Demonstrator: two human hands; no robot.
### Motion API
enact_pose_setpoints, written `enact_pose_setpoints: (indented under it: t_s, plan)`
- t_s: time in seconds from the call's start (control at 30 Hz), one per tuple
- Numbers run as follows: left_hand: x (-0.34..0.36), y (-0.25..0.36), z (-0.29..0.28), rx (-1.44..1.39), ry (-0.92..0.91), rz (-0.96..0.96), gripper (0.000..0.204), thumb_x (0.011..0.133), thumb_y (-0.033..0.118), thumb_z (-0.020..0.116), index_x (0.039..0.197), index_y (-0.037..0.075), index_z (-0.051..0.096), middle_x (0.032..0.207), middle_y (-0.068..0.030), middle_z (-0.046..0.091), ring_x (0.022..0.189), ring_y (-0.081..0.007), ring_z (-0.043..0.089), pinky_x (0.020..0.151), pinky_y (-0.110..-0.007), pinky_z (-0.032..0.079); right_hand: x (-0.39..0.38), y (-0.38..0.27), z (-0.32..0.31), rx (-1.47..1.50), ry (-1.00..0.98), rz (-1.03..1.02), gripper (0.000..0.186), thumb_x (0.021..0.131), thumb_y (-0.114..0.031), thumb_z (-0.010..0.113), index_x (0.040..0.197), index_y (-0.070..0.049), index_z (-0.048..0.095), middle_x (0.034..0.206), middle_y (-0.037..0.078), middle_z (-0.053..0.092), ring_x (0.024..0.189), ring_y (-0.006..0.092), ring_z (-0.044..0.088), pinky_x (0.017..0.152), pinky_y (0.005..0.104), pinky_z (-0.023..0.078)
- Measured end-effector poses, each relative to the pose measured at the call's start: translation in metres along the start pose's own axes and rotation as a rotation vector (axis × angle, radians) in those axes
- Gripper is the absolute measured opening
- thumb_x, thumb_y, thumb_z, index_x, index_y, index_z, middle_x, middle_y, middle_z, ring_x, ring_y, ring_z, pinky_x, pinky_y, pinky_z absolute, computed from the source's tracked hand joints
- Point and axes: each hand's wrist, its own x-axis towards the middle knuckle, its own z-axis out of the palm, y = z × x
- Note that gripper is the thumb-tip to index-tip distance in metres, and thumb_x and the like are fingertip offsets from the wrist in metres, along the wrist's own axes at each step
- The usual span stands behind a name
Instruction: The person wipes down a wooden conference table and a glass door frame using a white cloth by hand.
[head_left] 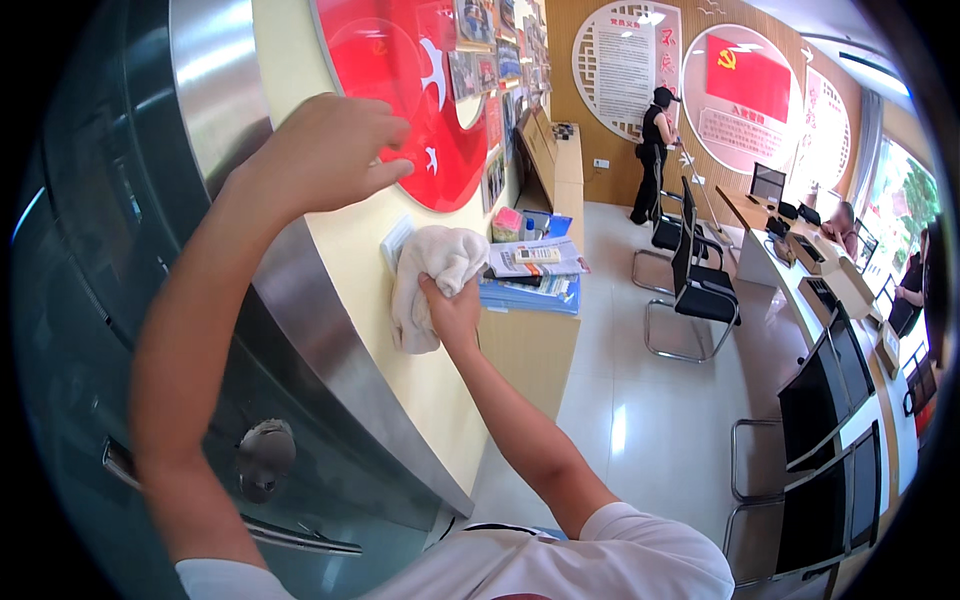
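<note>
My right hand (pixel 456 308) grips a bunched white towel (pixel 440 262) against the cream wall (pixel 345 245). Part of the towel hangs below my fingers, and its upper folds bulge over them. Behind its upper left edge a white wall plate (pixel 396 240) partly shows. Raised higher and to the left, my left hand (pixel 325 150) holds nothing; its fingers are loosely bent with the thumb apart. That hand is in front of the steel door frame and the edge of a red wall panel (pixel 385 100).
Beside the towel, a wooden cabinet (pixel 530 350) bears newspapers (pixel 540 258), blue folders (pixel 540 294) and a pink-lidded jar (pixel 507 224). A glass door (pixel 90 300) stands left. Black chairs (pixel 705 300) line a long table at right. A person in black (pixel 655 150) holds a long pole farther off.
</note>
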Motion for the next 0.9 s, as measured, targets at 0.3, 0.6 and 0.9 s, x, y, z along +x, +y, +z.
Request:
enact_pose_setpoints:
  t_s: [0.3,0.6,0.9]
  plan:
    - [-0.007,-0.015,-0.017,0.363,-0.566,-0.035,0.029,0.085,0.033,0.071,0.088,0.005,0.074,0.093,-0.0117,0.07,0.089,-0.0295,0.067,0.085,-0.042,0.049,-0.028,0.007,0.011,0.023,-0.107,-0.036,0.061,0.081,-0.033,0.079,0.127,0.001,0.058,0.122,0.022,0.063,0.114,0.0395,0.061,0.097,0.0445,0.047]
    - [-0.018,-0.003,-0.009,0.279,-0.527,-0.167,0.031,0.085,0.034,0.071,0.074,0.004,0.073,0.075,-0.0131,0.07,0.083,-0.0304,0.067,0.088,-0.042,0.048,-0.007,0.002,0.016,0.149,-0.064,0.035,0.06,0.082,-0.03,0.079,0.129,0.001,0.057,0.125,0.021,0.064,0.116,0.0361,0.062,0.098,0.0412,0.047]
    - [-0.056,0.02,-0.005,0.295,-0.213,-0.182,0.03,0.086,0.036,0.071,0.081,0.007,0.076,0.076,-0.011,0.07,0.087,-0.0288,0.066,0.109,-0.042,0.039,-0.028,0.029,0.005,0.02,-0.129,-0.047,0.062,0.081,-0.031,0.08,0.13,0.0,0.058,0.124,0.021,0.064,0.116,0.0363,0.062,0.098,0.0417,0.048]
